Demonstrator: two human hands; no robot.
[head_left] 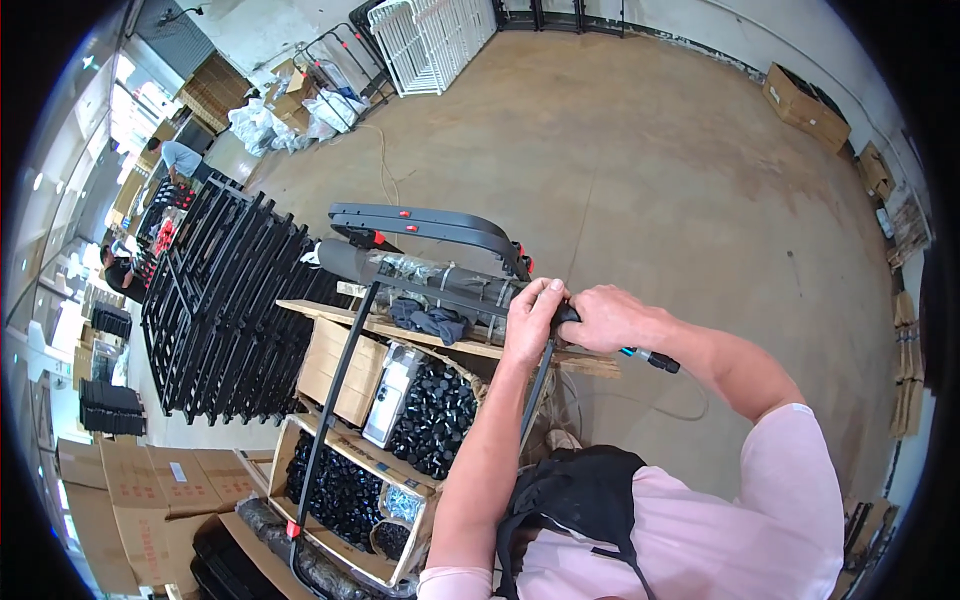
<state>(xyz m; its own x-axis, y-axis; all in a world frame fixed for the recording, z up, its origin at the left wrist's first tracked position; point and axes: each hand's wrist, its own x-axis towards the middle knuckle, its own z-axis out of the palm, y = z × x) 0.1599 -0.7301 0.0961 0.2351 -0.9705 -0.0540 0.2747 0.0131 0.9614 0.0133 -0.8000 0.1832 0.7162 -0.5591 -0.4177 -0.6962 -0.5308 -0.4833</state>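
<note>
Both hands meet at centre frame, over the near-right end of a wooden shelf board [420, 335]. Left hand [530, 320] is closed round the upper end of a thin black rod [537, 385]; rod's long axis runs near-vertical in view, top end in the grip, lower end pointing down toward the person's body. Right hand [610, 318] sits just right of it, touching, fingers curled shut on a small black part at the rod top; can't tell what exactly. Left hand is nearer the rod shaft. A wrapped dark bundle [420, 275] lies just far-left, long axis left-right.
</note>
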